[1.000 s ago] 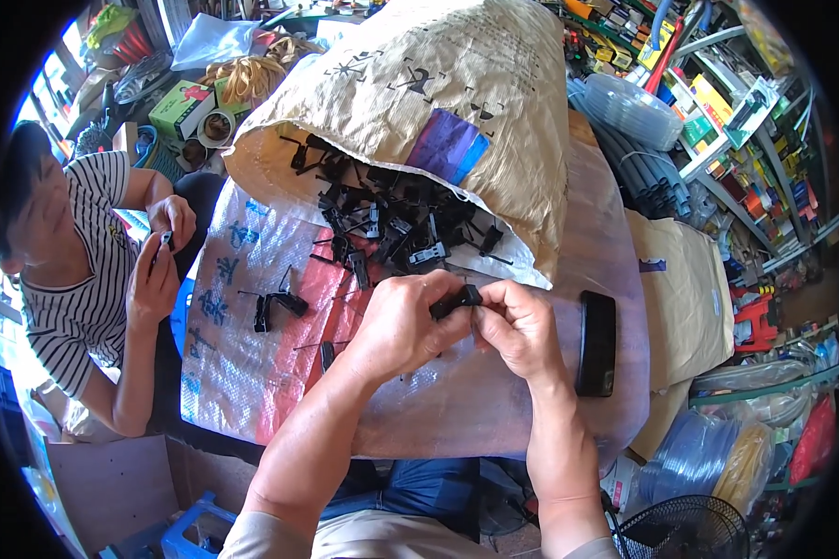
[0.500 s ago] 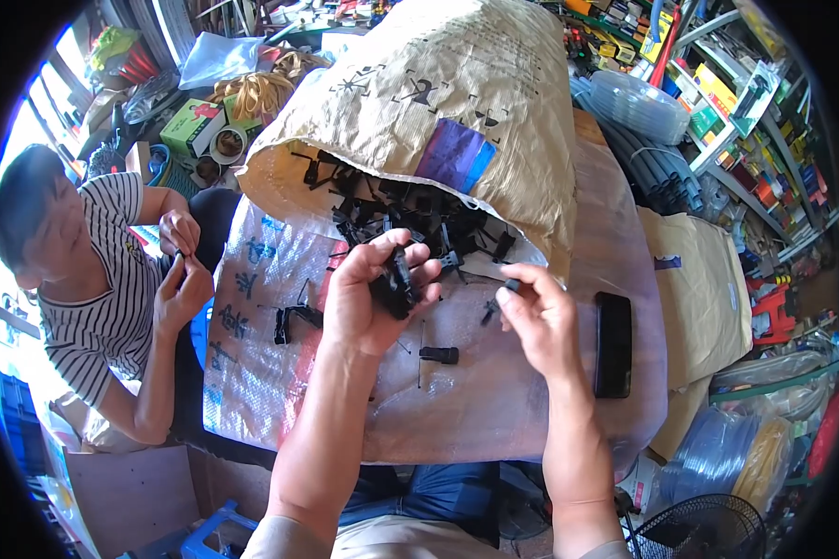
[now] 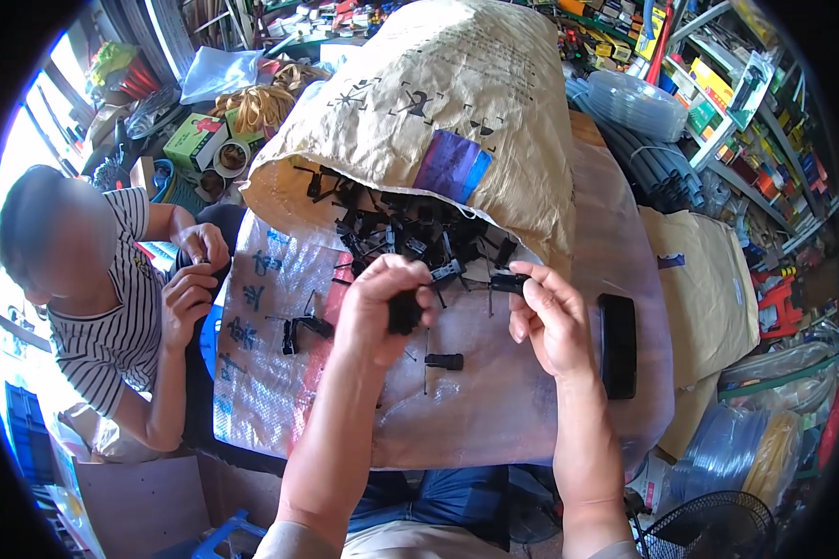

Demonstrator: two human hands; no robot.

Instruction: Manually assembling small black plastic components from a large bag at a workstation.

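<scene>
We look down on a plastic-covered tabletop (image 3: 513, 419) bearing a tan printed sack (image 3: 466, 84), a heap of black plastic parts (image 3: 415, 224) at its open mouth. Before it, our left hand (image 3: 371, 300) and right hand (image 3: 556, 321) are apart, a black smartphone (image 3: 617, 347) lying near the latter. The left curls around a dark clump (image 3: 404, 314) (too shadowed for us to make out); the right pinches a single black part (image 3: 506, 281), jutting toward the left hand. A loose part (image 3: 446, 361) lies between them, nearer us.

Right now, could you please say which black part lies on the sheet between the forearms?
The short black part lying by itself on the sheet; others lie grouped beyond the left forearm or heaped at the sack's mouth.
</scene>
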